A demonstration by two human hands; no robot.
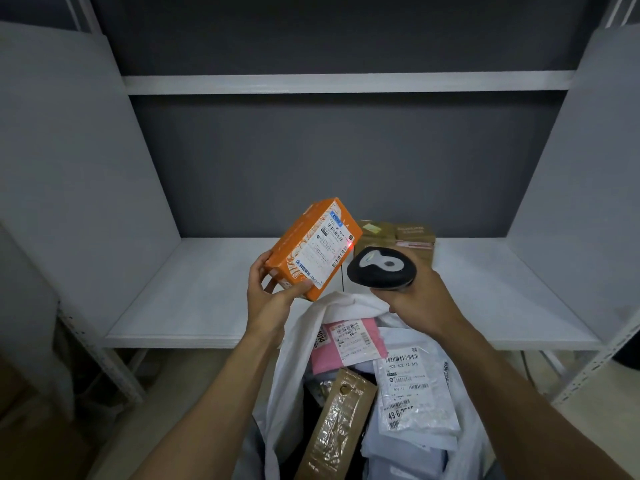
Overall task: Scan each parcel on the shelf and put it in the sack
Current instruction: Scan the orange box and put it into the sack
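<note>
Right now my left grip [272,296] curls round the orange parcel [308,251], its label tilted toward the scanner [381,268] clasped in my right grip [420,299]. Below both grips gapes the sack [294,341]; beyond the right grip a brown parcel [398,237] sits on the shelf [207,292].

One orange parcel [311,249] and one scanner [381,268]. On the shelf [207,289], seemingly two brown boxes [415,237] side by side, though they may be one. One sack [294,348] shows at least three parcels: one pink mailer [346,355], one taped carton [341,420], one white mailer [412,389].
</note>
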